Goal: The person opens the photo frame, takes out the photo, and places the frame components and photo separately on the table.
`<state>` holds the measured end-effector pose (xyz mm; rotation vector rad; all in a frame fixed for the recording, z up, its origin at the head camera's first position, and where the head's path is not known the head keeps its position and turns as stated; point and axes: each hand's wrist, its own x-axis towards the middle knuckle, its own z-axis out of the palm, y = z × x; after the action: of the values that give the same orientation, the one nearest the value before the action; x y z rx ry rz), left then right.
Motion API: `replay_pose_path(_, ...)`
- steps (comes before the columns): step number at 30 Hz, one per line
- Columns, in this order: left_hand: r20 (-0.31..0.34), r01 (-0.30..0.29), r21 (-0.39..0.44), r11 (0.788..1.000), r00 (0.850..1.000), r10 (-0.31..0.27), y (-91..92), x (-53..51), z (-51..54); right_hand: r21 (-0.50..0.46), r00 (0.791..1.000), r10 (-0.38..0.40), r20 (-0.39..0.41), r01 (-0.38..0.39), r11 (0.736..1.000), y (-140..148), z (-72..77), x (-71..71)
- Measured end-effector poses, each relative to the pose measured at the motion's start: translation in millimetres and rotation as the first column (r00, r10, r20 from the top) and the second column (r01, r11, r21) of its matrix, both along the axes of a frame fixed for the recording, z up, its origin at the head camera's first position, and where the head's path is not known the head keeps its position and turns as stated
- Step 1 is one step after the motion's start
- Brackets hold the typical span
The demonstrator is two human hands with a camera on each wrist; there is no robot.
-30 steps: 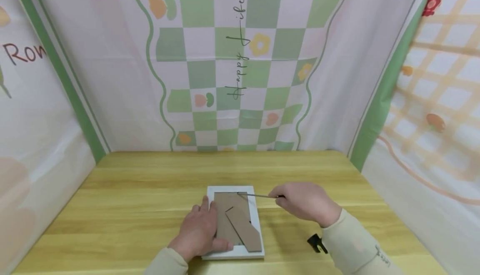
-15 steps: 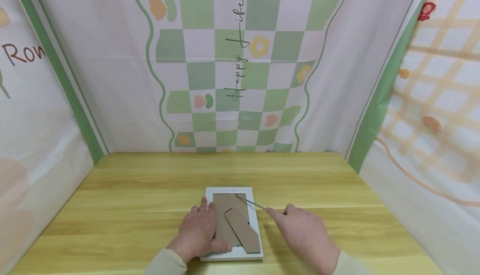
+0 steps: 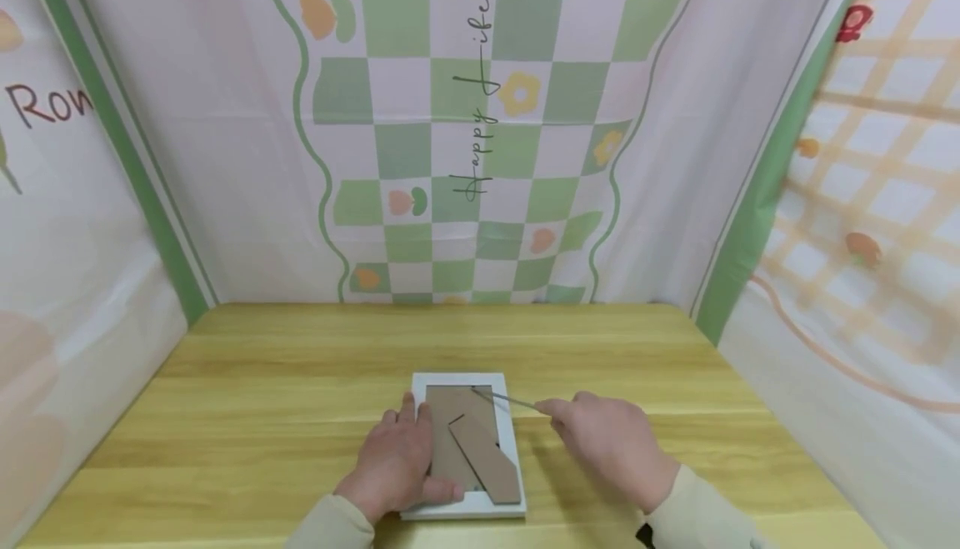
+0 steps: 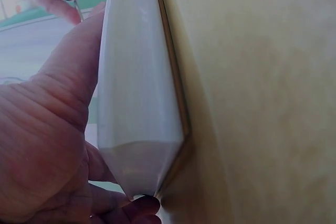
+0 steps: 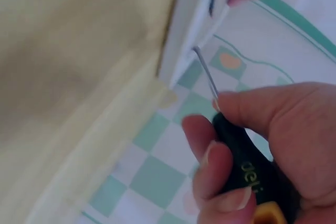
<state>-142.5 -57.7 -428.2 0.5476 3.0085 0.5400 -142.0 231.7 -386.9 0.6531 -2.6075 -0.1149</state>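
Observation:
A white picture frame (image 3: 512,441) lies back side up on the wooden table, with a brown backing board (image 3: 450,403) and a slanted brown stand leg (image 3: 487,466). My left hand (image 3: 393,459) rests spread over its left edge, thumb across the lower border; in the left wrist view fingertips touch the side of the frame (image 4: 137,72). From the right, my right hand (image 3: 611,441) grips a screwdriver by its dark green and yellow handle (image 5: 247,163). The thin metal shaft (image 3: 513,401) reaches over the frame's right border, its tip at the board's top edge by a small dark tab.
A small black object (image 3: 645,535) is partly hidden by the right sleeve (image 3: 701,511). Patterned cloths (image 3: 465,141) hang behind the wooden table (image 3: 300,366) and at both sides.
My right hand dipped toward me, then rose slightly, with the screwdriver's tip staying around the board's top edge. The left hand stays on the frame. The black object is now mostly covered.

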Motion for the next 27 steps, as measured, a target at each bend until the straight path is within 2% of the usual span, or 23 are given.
replay_pose_path(2, 0.004, -0.001, -0.001, 1.0, 1.0, 0.001, -0.2, 0.0, 0.6, 0.001, 0.986, -0.053, 0.161, 0.054, 0.999, -1, 13.1, -4.5)
replay_pose_path(4, 0.009, -0.002, 0.0, 1.0, 1.0, 0.002, -0.2, 0.0, 1.0, -0.004, 0.953, -0.062, 0.297, 0.066, 0.998, -1, 25.0, -10.5)
replay_pose_path(9, 0.014, -0.002, -0.001, 1.0, 1.0, 0.002, 0.0, 0.0, 1.0, -0.067, 0.841, 0.005, 0.542, 0.037, 0.997, 4, 46.7, -27.9)
replay_pose_path(12, 0.016, -0.002, -0.006, 1.0, 1.0, 0.002, 0.3, 0.0, 1.0, -0.105, 0.77, 0.027, 0.638, 0.051, 0.993, 6, 55.5, -38.1)
replay_pose_path(17, 0.014, -0.004, -0.013, 1.0, 1.0, 0.004, 0.4, -0.9, 0.1, -0.139, 0.677, 0.041, 0.735, 0.091, 0.986, 9, 65.9, -51.2)
replay_pose_path(21, 0.022, -0.007, -0.011, 1.0, 1.0, 0.007, 0.1, -1.1, -0.6, -0.162, 0.611, 0.038, 0.791, 0.148, 0.976, 10, 70.7, -58.8)
replay_pose_path(22, 0.023, -0.008, -0.011, 1.0, 1.0, 0.008, 0.1, -1.1, -0.8, -0.163, 0.601, 0.035, 0.798, 0.16, 0.974, 10, 71.2, -59.8)
replay_pose_path(24, 0.024, -0.008, -0.009, 1.0, 1.0, 0.008, 0.1, -0.9, -0.8, -0.156, 0.608, 0.035, 0.793, 0.147, 0.977, 11, 71.2, -59.9)
replay_pose_path(25, 0.023, -0.008, -0.009, 1.0, 1.0, 0.008, 0.1, -0.9, -0.7, -0.148, 0.625, 0.036, 0.78, 0.129, 0.98, 11, 70.5, -59.0)
replay_pose_path(27, 0.02, -0.008, -0.01, 1.0, 1.0, 0.008, -0.1, -0.8, -0.6, -0.122, 0.68, 0.039, 0.732, 0.075, 0.99, 11, 67.3, -54.9)
